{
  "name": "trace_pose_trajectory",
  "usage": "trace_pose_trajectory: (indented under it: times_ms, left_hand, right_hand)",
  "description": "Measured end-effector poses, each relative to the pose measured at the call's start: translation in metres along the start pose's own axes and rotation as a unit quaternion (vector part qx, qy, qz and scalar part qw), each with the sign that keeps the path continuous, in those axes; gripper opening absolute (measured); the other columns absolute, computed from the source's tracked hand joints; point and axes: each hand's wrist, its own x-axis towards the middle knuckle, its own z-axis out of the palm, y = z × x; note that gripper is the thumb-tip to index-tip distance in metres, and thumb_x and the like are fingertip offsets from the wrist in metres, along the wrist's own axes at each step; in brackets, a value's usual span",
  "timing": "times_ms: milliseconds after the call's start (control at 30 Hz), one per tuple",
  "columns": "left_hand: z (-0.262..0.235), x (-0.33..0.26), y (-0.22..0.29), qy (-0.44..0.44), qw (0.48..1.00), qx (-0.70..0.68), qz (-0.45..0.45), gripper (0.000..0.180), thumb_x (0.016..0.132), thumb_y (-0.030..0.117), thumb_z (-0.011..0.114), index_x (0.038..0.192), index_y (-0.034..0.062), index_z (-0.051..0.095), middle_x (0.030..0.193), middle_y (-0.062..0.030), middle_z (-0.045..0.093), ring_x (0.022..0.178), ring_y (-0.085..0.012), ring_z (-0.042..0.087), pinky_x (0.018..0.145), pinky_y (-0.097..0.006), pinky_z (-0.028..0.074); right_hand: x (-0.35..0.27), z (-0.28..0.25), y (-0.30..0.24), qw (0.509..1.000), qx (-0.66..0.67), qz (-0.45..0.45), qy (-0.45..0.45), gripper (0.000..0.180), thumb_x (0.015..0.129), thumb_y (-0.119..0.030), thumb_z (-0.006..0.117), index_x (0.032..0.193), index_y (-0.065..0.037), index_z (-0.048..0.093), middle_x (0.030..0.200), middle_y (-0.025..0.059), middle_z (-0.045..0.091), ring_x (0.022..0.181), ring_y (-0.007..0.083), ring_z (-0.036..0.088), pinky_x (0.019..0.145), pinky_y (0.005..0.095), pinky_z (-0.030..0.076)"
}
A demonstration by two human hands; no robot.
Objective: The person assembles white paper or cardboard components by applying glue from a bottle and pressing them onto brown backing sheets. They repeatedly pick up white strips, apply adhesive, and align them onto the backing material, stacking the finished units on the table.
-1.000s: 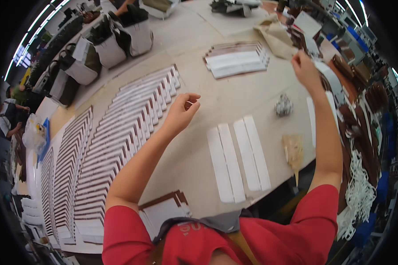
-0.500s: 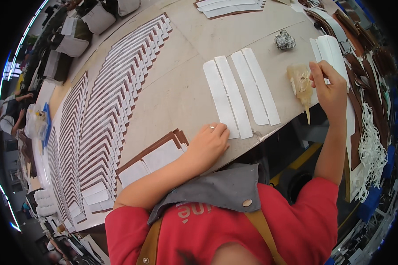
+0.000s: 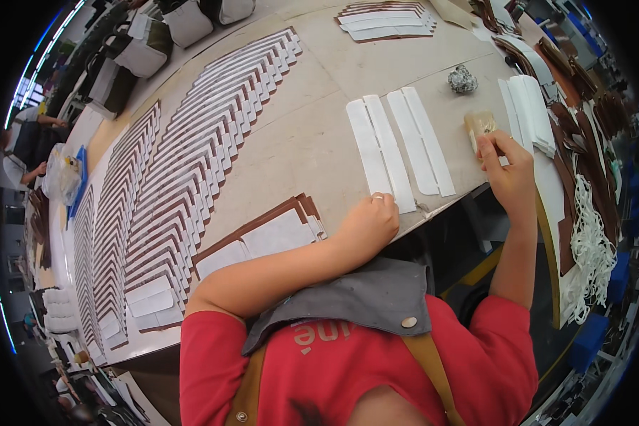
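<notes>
My left hand (image 3: 370, 226) is closed, knuckles up, at the lower end of the nearer pair of white strips (image 3: 380, 153). Its fingertips are tucked under, so I cannot see whether they pinch anything. To the right lies a second pair of white strips (image 3: 419, 140), flat on the table. My right hand (image 3: 508, 170) is closed, with thumb and fingertips on a yellowish, translucent glue applicator (image 3: 478, 123). Only the applicator's wide upper part shows; the fingers hide its narrow nozzle.
Beyond stands a crumpled foil ball (image 3: 463, 79). White folded pieces (image 3: 530, 117) and a bundle of white cord (image 3: 591, 248) lie right. Rows of overlapping brown-and-white strips (image 3: 213, 121) cover the left; a brown-and-white stack (image 3: 273, 231) sits near my left forearm.
My right hand has come down and left onto the glue applicator, whose nozzle no longer shows. My left hand stays at the end of the strips. The whole view has shifted slightly.
</notes>
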Motion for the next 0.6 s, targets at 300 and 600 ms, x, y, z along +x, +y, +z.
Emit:
trace_pose_trajectory:
  times_ms: [300,600]
  left_hand:
    - [-0.014,0.013,-0.014,-0.067,0.99,-0.123,0.026,0.007,0.064,0.005,0.059,0.066,-0.0009,0.062,0.069,-0.0133,0.057,0.067,-0.0225,0.059,0.056,-0.031,0.05]
    - [0.005,0.014,0.008,-0.037,0.999,0.002,-0.025,0.01,0.064,0.008,0.061,0.07,0.0001,0.06,0.073,-0.0125,0.057,0.07,-0.0215,0.06,0.054,-0.029,0.049]
  right_hand:
    - [-0.002,0.015,-0.023,0.998,-0.025,-0.04,-0.036,0.02,0.087,-0.016,0.055,0.076,0.002,0.055,0.064,0.0037,0.055,0.054,0.0088,0.05,0.051,0.0225,0.04]
    - [-0.008,0.015,-0.029,0.998,-0.025,-0.019,-0.051,0.02,0.085,-0.014,0.056,0.076,0.003,0.055,0.064,0.0105,0.055,0.057,0.0181,0.054,0.056,0.0282,0.042]
